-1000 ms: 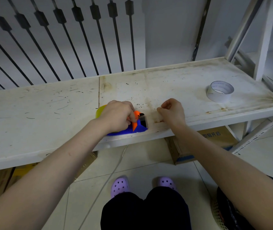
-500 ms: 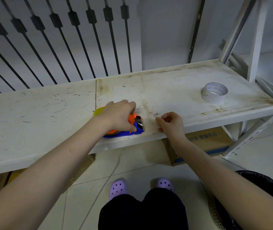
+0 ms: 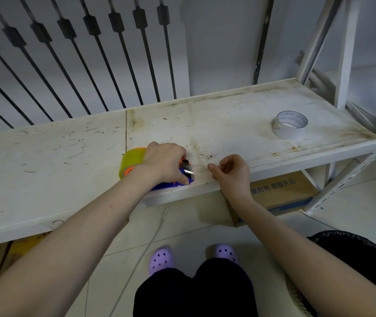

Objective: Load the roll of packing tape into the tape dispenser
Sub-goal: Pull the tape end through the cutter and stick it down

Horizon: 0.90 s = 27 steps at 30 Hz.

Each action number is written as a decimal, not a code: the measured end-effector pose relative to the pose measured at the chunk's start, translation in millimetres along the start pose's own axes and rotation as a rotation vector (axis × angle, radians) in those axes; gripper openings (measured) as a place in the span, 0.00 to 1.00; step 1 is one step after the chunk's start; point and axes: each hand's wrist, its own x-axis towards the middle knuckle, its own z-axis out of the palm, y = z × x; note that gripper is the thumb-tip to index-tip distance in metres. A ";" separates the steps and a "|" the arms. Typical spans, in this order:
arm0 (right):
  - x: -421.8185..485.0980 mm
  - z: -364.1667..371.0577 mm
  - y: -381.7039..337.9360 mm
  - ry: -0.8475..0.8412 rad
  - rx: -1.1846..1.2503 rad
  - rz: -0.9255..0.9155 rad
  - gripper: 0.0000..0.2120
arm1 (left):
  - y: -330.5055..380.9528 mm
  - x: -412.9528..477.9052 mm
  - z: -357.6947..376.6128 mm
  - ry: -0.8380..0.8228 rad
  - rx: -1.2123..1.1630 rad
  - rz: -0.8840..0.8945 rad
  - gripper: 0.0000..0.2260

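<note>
A blue and orange tape dispenser (image 3: 183,178) lies near the front edge of the worn white shelf (image 3: 45,161). A yellowish clear roll of packing tape (image 3: 132,162) sits in it at its left end. My left hand (image 3: 166,162) presses down on the dispenser and hides most of its body. My right hand (image 3: 231,169) is just to the right, thumb and fingers pinched on the free end of the clear tape (image 3: 201,167), which stretches from the dispenser's mouth to my fingertips.
A second, white roll of tape (image 3: 289,124) lies flat at the shelf's right end, by an upright post (image 3: 344,65). A cardboard box (image 3: 280,193) stands on the floor under the shelf. A black-lined bin (image 3: 363,259) is at lower right.
My right hand has drawn away from the dispenser toward the right and front, pulling the tape end out. My left hand stays on the dispenser. The camera has tilted slightly.
</note>
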 end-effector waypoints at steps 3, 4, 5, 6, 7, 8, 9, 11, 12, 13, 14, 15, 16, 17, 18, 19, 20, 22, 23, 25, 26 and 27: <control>-6.1 0.6 4.0 0.023 0.048 -0.078 0.11 | 0.3 -0.6 -2.7 -0.072 -0.077 0.013 0.27; -6.4 1.1 5.4 0.021 0.061 -0.071 0.11 | 0.7 0.2 -4.8 -0.097 -0.137 0.009 0.26; -5.8 1.4 6.9 0.022 0.076 -0.059 0.12 | 1.0 2.2 -7.3 -0.107 -0.201 0.001 0.23; -5.1 1.6 8.0 0.022 0.086 -0.049 0.11 | 1.4 4.4 -10.3 -0.110 -0.253 -0.006 0.17; -4.3 1.9 8.6 0.018 0.090 -0.045 0.11 | 1.7 7.6 -12.5 -0.119 -0.284 -0.020 0.12; -3.8 1.9 9.4 0.013 0.089 -0.046 0.10 | 2.1 10.6 -14.2 -0.132 -0.292 -0.034 0.10; -3.4 1.9 10.3 0.008 0.087 -0.051 0.10 | 2.6 12.9 -15.4 -0.153 -0.288 -0.043 0.11; -3.5 1.7 11.3 0.006 0.083 -0.061 0.10 | 3.7 16.0 -16.3 -0.182 -0.266 -0.040 0.10; -3.8 1.7 11.2 0.006 0.084 -0.066 0.10 | 3.2 18.1 -15.4 -0.191 -0.264 -0.035 0.08; -3.7 1.7 11.2 0.006 0.085 -0.068 0.10 | 2.6 20.4 -14.4 -0.197 -0.274 -0.033 0.06; -3.6 1.6 11.0 0.004 0.085 -0.069 0.10 | 2.1 22.1 -14.0 -0.204 -0.290 -0.034 0.07; -3.5 1.6 11.0 0.003 0.085 -0.069 0.10 | 1.5 24.0 -13.4 -0.213 -0.306 -0.039 0.08; -3.5 1.7 10.7 0.000 0.084 -0.069 0.10 | 1.5 24.9 -13.6 -0.220 -0.321 -0.045 0.08; -3.3 1.8 10.9 -0.002 0.083 -0.067 0.10 | 2.0 24.9 -13.9 -0.226 -0.331 -0.054 0.09; -3.5 1.7 11.1 -0.004 0.083 -0.065 0.10 | 2.9 24.4 -14.1 -0.229 -0.333 -0.064 0.09; -3.9 1.6 11.6 -0.006 0.081 -0.065 0.10 | 4.5 23.9 -13.9 -0.226 -0.323 -0.076 0.09; -4.7 1.5 11.8 -0.009 0.077 -0.066 0.10 | 6.2 23.6 -13.1 -0.216 -0.301 -0.087 0.08; -6.8 1.0 12.1 -0.016 0.063 -0.065 0.10 | 9.9 22.5 -10.8 -0.169 -0.251 -0.110 0.06; -7.5 0.7 11.7 -0.018 0.057 -0.064 0.11 | 11.4 21.9 -9.8 -0.143 -0.241 -0.120 0.05; -7.9 -0.3 10.3 -0.024 0.049 -0.055 0.11 | 12.8 21.0 -8.4 -0.099 -0.238 -0.132 0.06; -7.6 -1.1 9.6 -0.029 0.046 -0.048 0.11 | 12.9 20.9 -8.0 -0.085 -0.241 -0.136 0.06; -7.0 -1.8 9.0 -0.034 0.042 -0.041 0.11 | 12.7 21.2 -7.8 -0.074 -0.247 -0.141 0.06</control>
